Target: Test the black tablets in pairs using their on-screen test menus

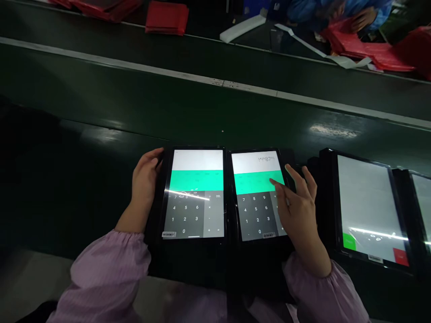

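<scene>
Two tablets lie side by side before me, both showing a calculator with a green band across the keypad. At the left edge of the left tablet (195,213), my left hand (144,179) has its fingers curled around the dark case. My right hand (299,211) is over the right side of the right tablet (256,213). Its index finger points at the green band and appears to touch the screen, while the other fingers are spread. Characters including "87" show at the top of that screen. The palm hides part of the right-hand keys.
Another tablet (370,202) with green and red corner buttons lies to the right, beside a partly visible tablet (422,197). Beyond the dark green bench (151,103) are red sleeves (166,18), a white foam strip (242,28) and a co-worker's hands (363,19) on red packaging (357,45).
</scene>
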A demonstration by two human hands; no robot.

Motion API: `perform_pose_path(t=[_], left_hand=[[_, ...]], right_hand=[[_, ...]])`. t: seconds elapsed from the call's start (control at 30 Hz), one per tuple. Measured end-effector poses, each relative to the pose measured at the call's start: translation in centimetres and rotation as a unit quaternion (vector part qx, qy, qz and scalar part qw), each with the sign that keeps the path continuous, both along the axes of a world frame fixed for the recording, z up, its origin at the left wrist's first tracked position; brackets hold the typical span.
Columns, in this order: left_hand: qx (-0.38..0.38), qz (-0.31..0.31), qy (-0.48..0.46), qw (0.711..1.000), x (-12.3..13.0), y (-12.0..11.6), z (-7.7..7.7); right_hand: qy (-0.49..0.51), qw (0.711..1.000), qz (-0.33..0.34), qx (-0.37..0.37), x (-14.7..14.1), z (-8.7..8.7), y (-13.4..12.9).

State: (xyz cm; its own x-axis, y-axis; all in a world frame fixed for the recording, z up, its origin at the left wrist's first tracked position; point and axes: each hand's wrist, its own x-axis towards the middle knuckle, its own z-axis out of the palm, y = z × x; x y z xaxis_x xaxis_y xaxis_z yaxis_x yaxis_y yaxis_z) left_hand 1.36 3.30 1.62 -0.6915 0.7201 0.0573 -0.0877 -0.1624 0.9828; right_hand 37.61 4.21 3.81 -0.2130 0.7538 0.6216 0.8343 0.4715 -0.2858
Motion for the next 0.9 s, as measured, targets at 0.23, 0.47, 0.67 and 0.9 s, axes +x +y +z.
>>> perform_pose_path(t=[0.23, 0.47, 0.67, 0.9], left_hand=[[-0.059, -0.075, 0.044, 0.994, 0.0, -0.1, 0.4], [-0.066, -0.195, 0.095, 0.974, -1.9, -1.4, -0.6], [-0.091, -0.272, 0.155, 0.945, -3.1, -2.1, -1.5], [-0.114, -0.372, 0.176, 0.904, -4.0, -2.5, -0.7]], right_hand=[[0.016, 0.998, 0.055, 0.006, -4.8, 2.1, -1.9], [-0.032, 0.985, 0.134, -0.104, -11.7, 1.5, -2.9], [-0.046, 0.989, 0.112, -0.079, -12.2, 1.7, -2.1], [-0.044, 0.991, 0.111, -0.066, -12.3, 1.3, -2.3]])
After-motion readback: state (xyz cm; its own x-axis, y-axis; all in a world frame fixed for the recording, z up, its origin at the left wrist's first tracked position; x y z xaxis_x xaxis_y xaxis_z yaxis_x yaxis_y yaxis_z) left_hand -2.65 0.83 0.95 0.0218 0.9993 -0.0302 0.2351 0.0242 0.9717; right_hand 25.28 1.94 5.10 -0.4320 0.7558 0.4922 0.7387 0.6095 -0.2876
